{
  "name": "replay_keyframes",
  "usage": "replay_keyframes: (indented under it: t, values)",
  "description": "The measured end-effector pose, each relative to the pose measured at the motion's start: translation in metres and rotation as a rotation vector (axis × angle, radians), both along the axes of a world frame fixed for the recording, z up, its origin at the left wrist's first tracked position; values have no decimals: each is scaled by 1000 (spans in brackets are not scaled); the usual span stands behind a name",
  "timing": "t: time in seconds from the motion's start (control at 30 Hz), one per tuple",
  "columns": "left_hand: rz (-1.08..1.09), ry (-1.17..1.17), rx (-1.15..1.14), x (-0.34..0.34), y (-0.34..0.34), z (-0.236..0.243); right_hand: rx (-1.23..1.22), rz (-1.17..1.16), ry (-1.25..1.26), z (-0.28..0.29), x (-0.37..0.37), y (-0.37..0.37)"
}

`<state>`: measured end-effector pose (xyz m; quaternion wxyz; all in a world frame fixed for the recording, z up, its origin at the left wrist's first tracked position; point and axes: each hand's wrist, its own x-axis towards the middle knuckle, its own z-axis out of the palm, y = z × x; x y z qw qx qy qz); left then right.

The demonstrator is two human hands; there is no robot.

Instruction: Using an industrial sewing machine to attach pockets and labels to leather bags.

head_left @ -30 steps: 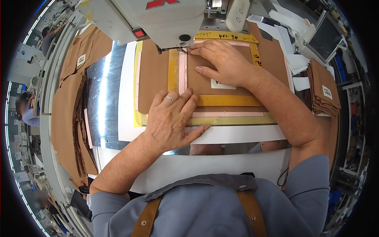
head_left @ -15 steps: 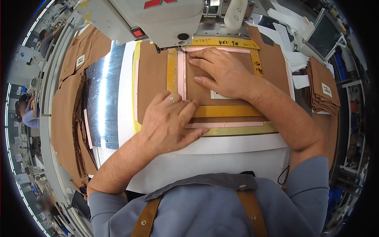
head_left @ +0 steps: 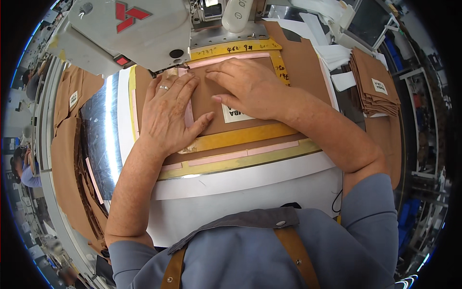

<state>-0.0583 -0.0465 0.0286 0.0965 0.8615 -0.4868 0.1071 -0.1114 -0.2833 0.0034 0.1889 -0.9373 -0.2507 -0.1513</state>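
Both hands are flat and open on the brown fabric piece (head_left: 211, 103), gripping nothing, just pressing it down inside the yellow-and-pink template frame (head_left: 240, 137) on the table (head_left: 250, 180) under the sewing machine head (head_left: 130, 33). Compared to a second ago, the left hand (head_left: 166, 113) has slid up from the frame's near edge to right beside the needle area, and the right hand (head_left: 248, 86) now sits just next to it, fingertips nearly touching.
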Motion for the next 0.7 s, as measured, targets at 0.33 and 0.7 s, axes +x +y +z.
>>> replay_keyframes:
  t: [0.33, 0.7]
  values:
    - [24, -60, 53, 1, 2, -4, -324, -332, -223, 5, -47, -41]
    - [35, -66, 112, 0, 2, -1, -502, -375, 76, 14, -40, -10]
